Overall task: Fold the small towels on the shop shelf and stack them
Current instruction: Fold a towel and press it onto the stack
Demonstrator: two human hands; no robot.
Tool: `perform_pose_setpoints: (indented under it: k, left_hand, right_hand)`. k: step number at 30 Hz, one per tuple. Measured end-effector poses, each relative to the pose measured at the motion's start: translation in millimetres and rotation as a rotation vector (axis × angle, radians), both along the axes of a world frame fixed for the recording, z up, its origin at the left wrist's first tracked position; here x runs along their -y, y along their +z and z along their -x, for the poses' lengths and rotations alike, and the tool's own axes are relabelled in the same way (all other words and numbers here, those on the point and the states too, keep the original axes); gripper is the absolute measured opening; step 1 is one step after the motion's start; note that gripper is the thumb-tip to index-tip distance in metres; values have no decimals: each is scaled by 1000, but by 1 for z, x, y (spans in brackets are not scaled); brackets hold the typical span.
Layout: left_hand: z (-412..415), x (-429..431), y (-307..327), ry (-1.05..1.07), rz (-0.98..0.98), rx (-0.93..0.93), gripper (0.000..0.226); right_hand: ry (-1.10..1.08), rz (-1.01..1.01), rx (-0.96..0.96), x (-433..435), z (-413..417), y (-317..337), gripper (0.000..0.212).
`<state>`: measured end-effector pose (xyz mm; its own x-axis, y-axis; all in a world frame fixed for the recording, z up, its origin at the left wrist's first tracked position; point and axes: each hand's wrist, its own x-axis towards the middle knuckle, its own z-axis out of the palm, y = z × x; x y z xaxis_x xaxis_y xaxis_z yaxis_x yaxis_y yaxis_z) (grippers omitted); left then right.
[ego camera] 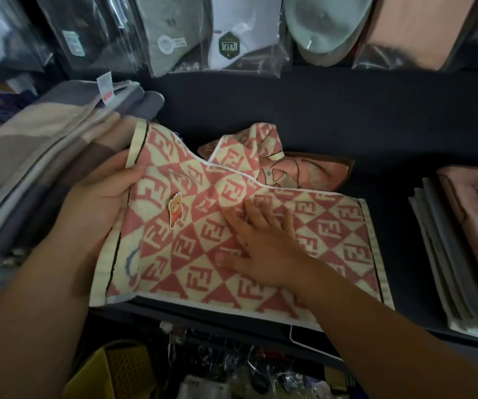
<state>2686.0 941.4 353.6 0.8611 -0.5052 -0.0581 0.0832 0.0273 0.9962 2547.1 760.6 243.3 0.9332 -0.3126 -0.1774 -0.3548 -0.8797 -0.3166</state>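
Towel (pixel 332 226) apparently under right fingers (pixel 249 223)

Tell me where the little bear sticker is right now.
The bear sticker sits on the pink-and-cream towel, left of centre, between the left hand and right hand.

Green hexagonal label (pixel 229 46) on the white packaged garment (pixel 246 27), top centre, reads "运动"; pink-and-cream towel (pixel 332 226), centre, carries a repeated "F" monogram; remaining stickers and the sewn tag (upper left) illegible.
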Motion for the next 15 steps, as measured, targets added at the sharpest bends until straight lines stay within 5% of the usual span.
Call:
perform_pose_setpoints:
  k: [6,9,15]
  left_hand:
    - [34,35,5,-67,43,79,26]
    - [57,65,5,-191,24,117,31]
    - [97,131,-36,-389,-182,201,24]
  right_hand:
    - [-259,-77,313,31,70,20,82]
    - [-455,-99,520,49,104,13,45]
    - [-612,-538,561,59,137,0,28]
